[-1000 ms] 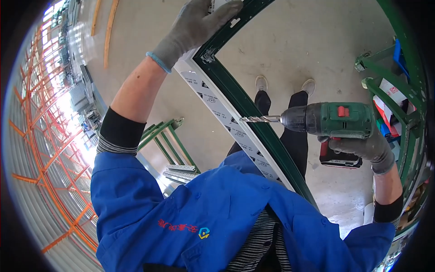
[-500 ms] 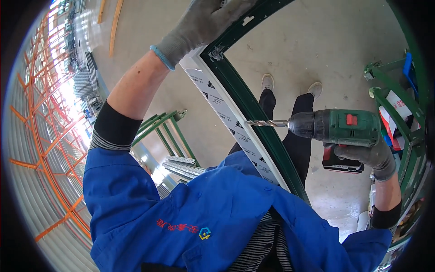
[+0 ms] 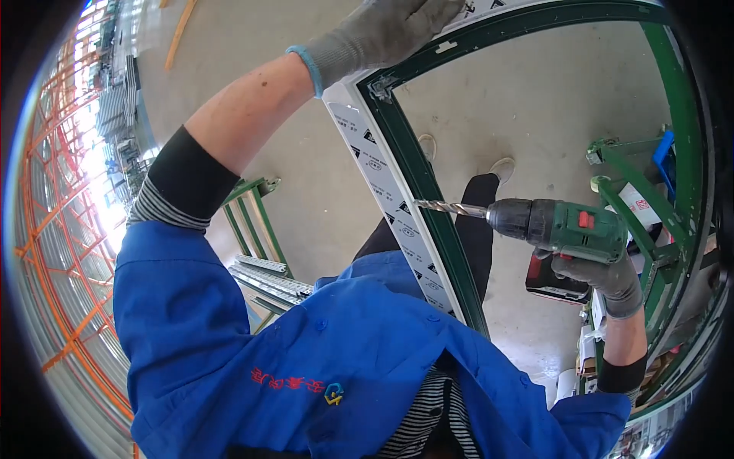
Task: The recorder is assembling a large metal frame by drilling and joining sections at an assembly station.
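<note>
My right hand (image 3: 604,275), in a grey glove, is wrapped round the handle of a green and black cordless drill (image 3: 562,226). The drill lies nearly level, its long twist bit (image 3: 451,206) pointing left. The bit's tip meets the white inner edge of a dark green and white window frame (image 3: 428,180); how deep it goes, I cannot tell. Printed protective film covers the frame's white side. At the far corner my left hand (image 3: 394,34), also gloved, grips the frame's far rail, with its fingertips partly hidden.
Green metal stand parts (image 3: 642,206) rise at the right, with a blue object (image 3: 664,161) beside them. On the left are a green rack (image 3: 256,222) and metal profiles (image 3: 267,275). Wooden strips (image 3: 180,34) lie on the floor farther off. My shoes (image 3: 502,170) show beyond the frame.
The view has shifted, showing more of the frame's far rail. The drill bit stays at the same spot on the frame's edge, and both hands keep their holds.
</note>
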Demonstrator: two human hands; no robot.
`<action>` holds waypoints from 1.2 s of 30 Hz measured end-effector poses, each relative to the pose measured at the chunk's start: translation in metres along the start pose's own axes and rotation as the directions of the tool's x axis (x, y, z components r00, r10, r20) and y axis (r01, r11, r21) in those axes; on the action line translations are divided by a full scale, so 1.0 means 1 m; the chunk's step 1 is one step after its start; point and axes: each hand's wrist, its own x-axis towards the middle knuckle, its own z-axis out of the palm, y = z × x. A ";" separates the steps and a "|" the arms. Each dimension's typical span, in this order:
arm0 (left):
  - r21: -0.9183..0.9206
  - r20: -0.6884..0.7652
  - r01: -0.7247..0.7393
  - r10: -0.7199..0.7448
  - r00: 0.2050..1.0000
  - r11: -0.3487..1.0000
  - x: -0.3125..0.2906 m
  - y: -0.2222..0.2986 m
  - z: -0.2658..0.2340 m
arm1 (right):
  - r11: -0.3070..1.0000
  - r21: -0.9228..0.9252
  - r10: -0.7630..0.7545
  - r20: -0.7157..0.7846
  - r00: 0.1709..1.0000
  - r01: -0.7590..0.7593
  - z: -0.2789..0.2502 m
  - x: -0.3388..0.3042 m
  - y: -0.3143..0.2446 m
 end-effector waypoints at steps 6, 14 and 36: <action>-0.051 0.055 0.045 -0.042 0.998 0.998 0.001 0.003 0.001 | 0.947 -0.296 -0.131 0.004 0.991 0.126 -0.010 0.000 -0.004; -0.122 0.101 0.053 -0.040 0.994 0.991 0.002 0.022 0.001 | 0.607 -0.652 -0.476 0.158 0.865 0.453 -0.019 0.009 0.012; -0.009 0.129 0.011 -0.009 0.992 1.000 0.010 0.014 0.002 | 0.991 -0.064 -0.104 0.208 0.973 0.120 -0.023 0.016 0.000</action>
